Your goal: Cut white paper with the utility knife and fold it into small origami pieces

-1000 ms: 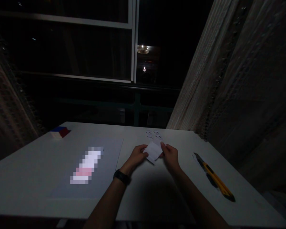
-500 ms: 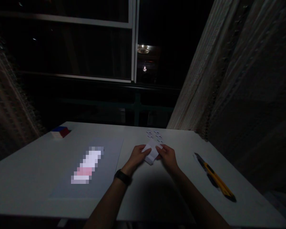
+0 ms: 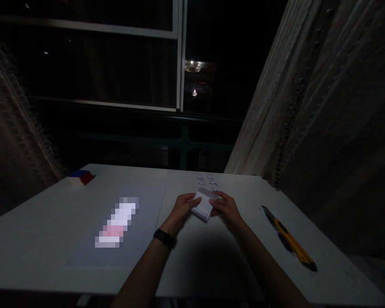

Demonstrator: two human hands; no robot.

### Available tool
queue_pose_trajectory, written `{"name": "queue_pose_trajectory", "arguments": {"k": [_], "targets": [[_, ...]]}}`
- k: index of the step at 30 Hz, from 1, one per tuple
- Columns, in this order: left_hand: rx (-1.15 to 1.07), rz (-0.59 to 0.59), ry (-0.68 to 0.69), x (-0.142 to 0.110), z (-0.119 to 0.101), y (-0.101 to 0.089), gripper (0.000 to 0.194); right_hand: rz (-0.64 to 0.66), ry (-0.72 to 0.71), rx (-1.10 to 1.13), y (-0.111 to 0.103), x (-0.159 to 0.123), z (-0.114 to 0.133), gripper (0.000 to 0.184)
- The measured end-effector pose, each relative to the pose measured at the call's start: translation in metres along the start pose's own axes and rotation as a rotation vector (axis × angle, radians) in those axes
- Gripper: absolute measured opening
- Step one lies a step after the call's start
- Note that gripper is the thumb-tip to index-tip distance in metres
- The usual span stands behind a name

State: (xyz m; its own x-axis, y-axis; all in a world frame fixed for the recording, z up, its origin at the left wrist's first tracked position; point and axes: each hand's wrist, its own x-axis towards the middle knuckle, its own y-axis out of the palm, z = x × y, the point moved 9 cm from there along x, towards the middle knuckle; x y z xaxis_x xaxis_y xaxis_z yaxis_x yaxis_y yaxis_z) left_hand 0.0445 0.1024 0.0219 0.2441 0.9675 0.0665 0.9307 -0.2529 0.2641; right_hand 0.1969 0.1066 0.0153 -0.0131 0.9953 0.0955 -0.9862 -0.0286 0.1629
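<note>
Between my two hands is a small white piece of folded paper (image 3: 204, 207), held up over the table and tilted toward me. My left hand (image 3: 183, 208) is closed on its left edge, thumb on top and fingers beneath; a dark band circles that wrist. On the right edge, my right hand (image 3: 225, 207) pinches it the same way. Just beyond the paper, several small white pieces with dark marks (image 3: 211, 178) lie in two columns, the nearest partly hidden by the paper.
A yellow and black utility knife (image 3: 293, 241) lies on the white table (image 3: 195, 273) at right. At left is a large pale sheet (image 3: 83, 252), with a blurred-out patch on it. A blue, red and white block (image 3: 81, 177) sits at the far left. Curtains (image 3: 259, 102) flank a dark window.
The folded paper has turned slightly in my hands, and a greyer upper flap now shows at its far end. My thumbs have shifted a little on it. The things on the table have not moved.
</note>
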Motion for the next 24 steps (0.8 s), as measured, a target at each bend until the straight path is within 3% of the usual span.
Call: {"name": "queue_pose_trajectory", "arguments": {"k": [4,7,11,16,20,24], "targets": [[-0.045,0.017,0.004,0.001,0.001,0.001,0.048,0.058,0.021,-0.045,0.008,0.000,-0.006,0.043],[0.032,-0.066,0.066,0.002,-0.003,-0.006,0.055,0.075,0.002,-0.120,0.009,0.002,-0.005,0.040],[0.213,-0.157,0.163,0.003,-0.012,-0.012,0.029,0.128,0.012,-0.140,0.012,0.000,-0.003,0.041],[0.178,-0.284,0.189,0.003,-0.013,-0.024,0.027,0.210,0.159,-0.022,0.019,-0.004,-0.018,0.043],[0.071,-0.231,0.133,0.005,-0.009,-0.023,0.030,0.129,0.179,-0.007,0.006,0.000,-0.018,0.038],[0.067,-0.047,0.033,0.003,-0.004,-0.012,0.034,0.140,0.144,-0.007,0.002,0.000,-0.006,0.036]]}}
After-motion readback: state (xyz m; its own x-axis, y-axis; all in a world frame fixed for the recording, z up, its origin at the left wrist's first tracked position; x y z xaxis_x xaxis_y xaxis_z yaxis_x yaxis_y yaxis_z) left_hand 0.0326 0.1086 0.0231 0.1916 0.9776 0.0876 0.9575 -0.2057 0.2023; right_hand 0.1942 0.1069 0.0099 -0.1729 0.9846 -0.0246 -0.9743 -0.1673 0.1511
